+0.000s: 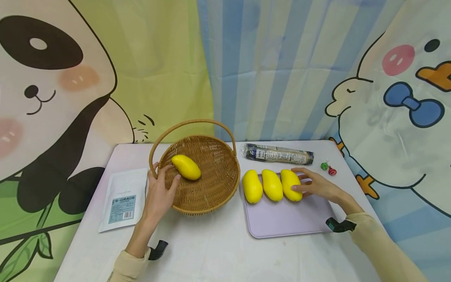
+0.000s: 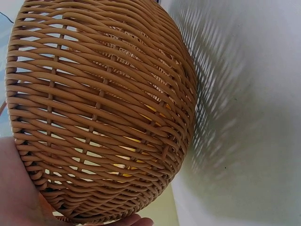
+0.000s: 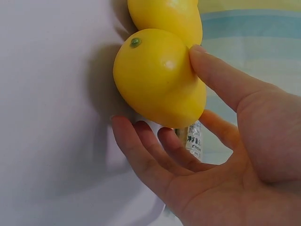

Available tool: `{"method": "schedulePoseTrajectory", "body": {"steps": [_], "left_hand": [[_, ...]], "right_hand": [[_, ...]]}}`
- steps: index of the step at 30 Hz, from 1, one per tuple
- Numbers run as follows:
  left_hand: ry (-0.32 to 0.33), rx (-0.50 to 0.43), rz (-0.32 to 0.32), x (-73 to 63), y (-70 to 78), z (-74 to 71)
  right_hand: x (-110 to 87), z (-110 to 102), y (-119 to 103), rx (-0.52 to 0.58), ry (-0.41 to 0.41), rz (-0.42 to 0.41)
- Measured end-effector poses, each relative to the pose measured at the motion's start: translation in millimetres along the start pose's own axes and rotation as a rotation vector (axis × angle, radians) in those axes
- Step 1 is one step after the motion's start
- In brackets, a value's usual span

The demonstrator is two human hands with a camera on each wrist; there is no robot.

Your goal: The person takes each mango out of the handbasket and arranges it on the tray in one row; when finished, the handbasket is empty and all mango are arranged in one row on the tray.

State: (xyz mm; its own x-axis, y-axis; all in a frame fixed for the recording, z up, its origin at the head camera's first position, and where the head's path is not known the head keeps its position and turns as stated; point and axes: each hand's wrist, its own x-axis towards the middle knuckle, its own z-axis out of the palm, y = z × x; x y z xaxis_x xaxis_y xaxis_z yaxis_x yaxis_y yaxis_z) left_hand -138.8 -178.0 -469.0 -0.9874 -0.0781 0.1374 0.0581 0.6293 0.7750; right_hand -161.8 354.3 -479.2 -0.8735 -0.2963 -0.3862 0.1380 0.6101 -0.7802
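In the left wrist view, the basket (image 2: 108, 99) is cut off by the top edge, and the mango inside (image 1: 186, 167) is largely concealed. In the right wrist view, the right hand (image 3: 211, 183) and the farther mango (image 3: 167, 19) are cropped by the frame. Fine print on the white pouch (image 1: 124, 186) and dark roll (image 1: 278, 154) cannot be read.

The blue label (image 1: 118, 213) on the white pouch (image 1: 125, 182) reads "S-GRADE"; the wrapped roll (image 1: 278, 154) bears illegible print.
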Motion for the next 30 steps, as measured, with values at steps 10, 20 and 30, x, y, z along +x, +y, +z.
{"method": "schedulePoseTrajectory", "body": {"steps": [10, 20, 30], "left_hand": [[-0.001, 0.004, -0.001, -0.6, 2.0, -1.8], [0.006, 0.003, 0.003, -0.8, 1.2, -1.0], [0.001, -0.003, 0.007, -0.8, 0.4, 0.1]], "right_hand": [[-2.0, 0.5, -2.6, -0.055, 0.026, 0.002], [-6.3, -8.4, -15.1, -0.184, 0.089, 0.002], [-10.6, -25.8, -59.4, -0.23, 0.153, -0.1]]}}
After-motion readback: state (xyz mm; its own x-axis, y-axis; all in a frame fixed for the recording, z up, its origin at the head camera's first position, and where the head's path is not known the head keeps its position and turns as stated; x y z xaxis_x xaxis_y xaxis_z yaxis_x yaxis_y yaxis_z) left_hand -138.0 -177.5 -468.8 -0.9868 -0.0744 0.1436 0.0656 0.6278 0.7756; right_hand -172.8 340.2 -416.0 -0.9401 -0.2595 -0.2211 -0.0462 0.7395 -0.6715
